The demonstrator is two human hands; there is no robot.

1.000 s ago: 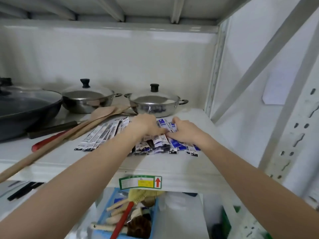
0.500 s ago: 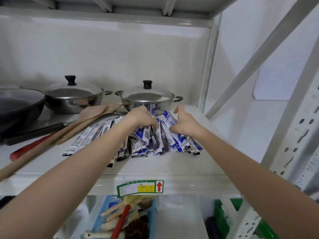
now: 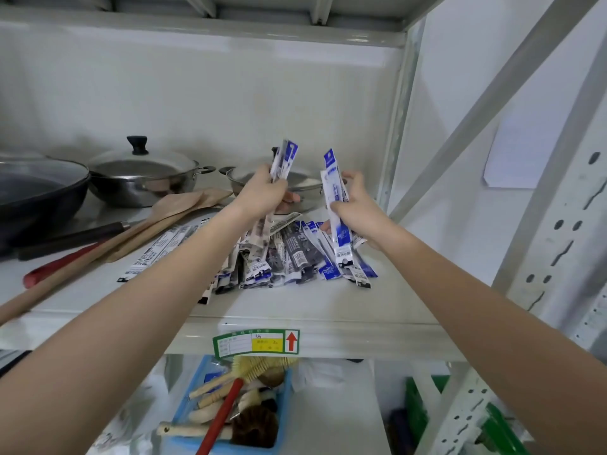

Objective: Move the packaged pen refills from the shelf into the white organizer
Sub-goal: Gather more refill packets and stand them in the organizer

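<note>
Two bare, sleeveless forearms (image 3: 138, 326)

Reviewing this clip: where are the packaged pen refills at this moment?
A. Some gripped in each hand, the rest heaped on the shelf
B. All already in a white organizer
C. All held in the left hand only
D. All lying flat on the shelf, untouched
A: the left hand and the right hand each grip a bunch of packaged pen refills, while a heap stays on the shelf.

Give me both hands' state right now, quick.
Left hand: closed on a bunch of refill packets.
Right hand: closed on a second bunch of packets.
</note>
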